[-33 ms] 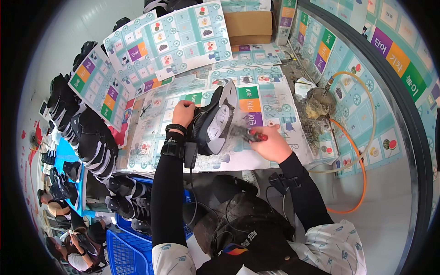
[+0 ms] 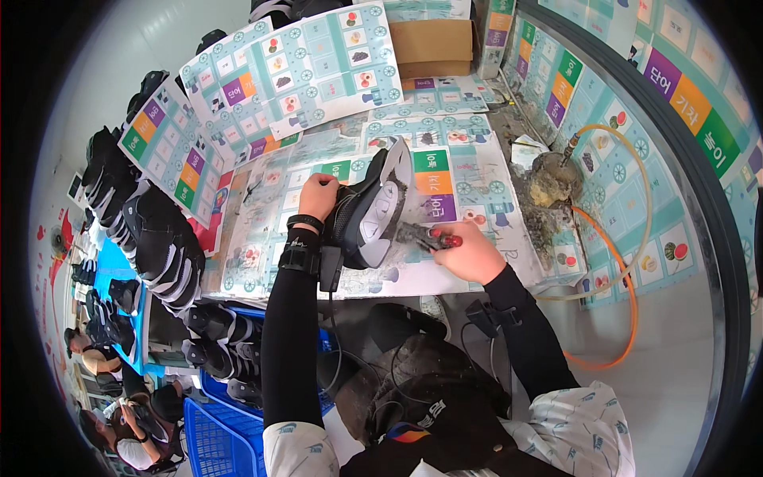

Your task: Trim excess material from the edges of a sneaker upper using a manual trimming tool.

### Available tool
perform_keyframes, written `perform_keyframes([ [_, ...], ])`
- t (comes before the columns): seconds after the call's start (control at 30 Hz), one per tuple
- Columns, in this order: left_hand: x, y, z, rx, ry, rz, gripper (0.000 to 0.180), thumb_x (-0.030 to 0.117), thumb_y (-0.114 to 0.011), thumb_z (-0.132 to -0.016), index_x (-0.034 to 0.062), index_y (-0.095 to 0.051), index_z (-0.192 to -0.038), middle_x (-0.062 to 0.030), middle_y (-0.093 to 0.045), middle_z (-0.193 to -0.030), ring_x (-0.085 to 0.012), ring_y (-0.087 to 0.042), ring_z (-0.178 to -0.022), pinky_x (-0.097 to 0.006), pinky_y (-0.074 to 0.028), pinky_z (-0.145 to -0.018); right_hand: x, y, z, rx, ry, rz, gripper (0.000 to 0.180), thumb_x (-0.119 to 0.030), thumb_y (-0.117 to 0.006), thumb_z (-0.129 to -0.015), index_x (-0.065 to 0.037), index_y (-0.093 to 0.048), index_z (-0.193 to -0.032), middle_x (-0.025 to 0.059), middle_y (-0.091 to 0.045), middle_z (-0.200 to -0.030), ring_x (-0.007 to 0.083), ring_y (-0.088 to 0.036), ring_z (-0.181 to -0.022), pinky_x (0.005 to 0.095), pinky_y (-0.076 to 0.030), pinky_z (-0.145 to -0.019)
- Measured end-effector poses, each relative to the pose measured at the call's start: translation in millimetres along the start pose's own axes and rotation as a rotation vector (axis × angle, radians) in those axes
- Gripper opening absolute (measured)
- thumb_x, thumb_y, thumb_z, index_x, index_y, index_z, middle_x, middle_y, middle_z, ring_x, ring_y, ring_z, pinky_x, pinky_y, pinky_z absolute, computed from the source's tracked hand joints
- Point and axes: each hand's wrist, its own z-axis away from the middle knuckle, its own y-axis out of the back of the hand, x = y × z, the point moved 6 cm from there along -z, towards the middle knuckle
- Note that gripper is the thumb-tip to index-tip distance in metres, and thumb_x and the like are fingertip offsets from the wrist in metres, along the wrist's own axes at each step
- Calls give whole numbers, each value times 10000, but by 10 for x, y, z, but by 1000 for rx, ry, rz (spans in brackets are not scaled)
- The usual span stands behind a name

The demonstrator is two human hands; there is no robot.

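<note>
A black mesh shoe [image 2: 354, 215] with a grey and white sole [image 2: 380, 213] is tilted on its side on the paper-covered bench, sole turned to the right. My left hand [image 2: 319, 196] is closed on the shoe's upper at its left side; some fingers are hidden behind it. In my right hand [image 2: 470, 253] is a small hand tool [image 2: 417, 236] with red parts and a dark, dusty head. The head points left at the lower part of the sole, close to it; whether they touch I cannot tell. Its exact kind is unclear.
Printed sheets [image 2: 334, 63] stand behind the bench, with a cardboard box [image 2: 433, 48] at the back. A dusty lump [image 2: 554, 179] and orange hose [image 2: 628, 294] are at right. Stacked shoes [image 2: 159, 238] and blue crates [image 2: 222, 437] stand left, with people [image 2: 131, 433] beyond.
The tool's head, smeared by motion before, shows more sharply and sits slightly lower and further left. My left hand and the shoe have barely moved.
</note>
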Motion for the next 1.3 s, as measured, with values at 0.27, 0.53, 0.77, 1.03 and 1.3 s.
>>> perform_keyframes([
  [0.27,26,9,24,17,9,-3,272,219,-705,-914,-2,-773,-1057,-159,-780,-997,-273,-737,-954,-361,-554,-893,-28,-31,-88,168,17,-17,235,-114,-693,-818,35,-697,-1000,163,-632,-713,290,-576,-654,375,-467,-666],
  [0.53,58,36,88,18,25,30,286,219,-707,-905,-4,-770,-1073,-168,-781,-1005,-274,-739,-964,-360,-555,-893,-84,-81,-74,111,8,-38,210,-106,-675,-808,23,-686,-973,165,-646,-722,317,-597,-668,375,-484,-690],
  [0.77,26,34,102,32,39,45,266,206,-714,-900,-6,-759,-1053,-173,-776,-993,-293,-740,-948,-371,-560,-885,-110,-28,-30,183,-3,50,245,-108,-635,-829,14,-723,-1022,285,-686,-866,490,-663,-875,500,-520,-760],
  [1.03,156,67,179,24,27,84,248,185,-723,-891,-7,-745,-1046,-178,-771,-997,-296,-738,-951,-377,-561,-887,-68,-15,-10,124,-26,43,261,-113,-650,-826,6,-736,-1042,277,-696,-879,471,-676,-874,472,-528,-766],
  [1.3,28,87,177,45,15,154,247,169,-719,-897,-11,-739,-1064,-168,-764,-1009,-288,-728,-957,-370,-553,-898,-119,-148,25,-43,58,-70,309,-110,-664,-816,26,-733,-1086,261,-700,-856,451,-668,-816,444,-523,-748],
])
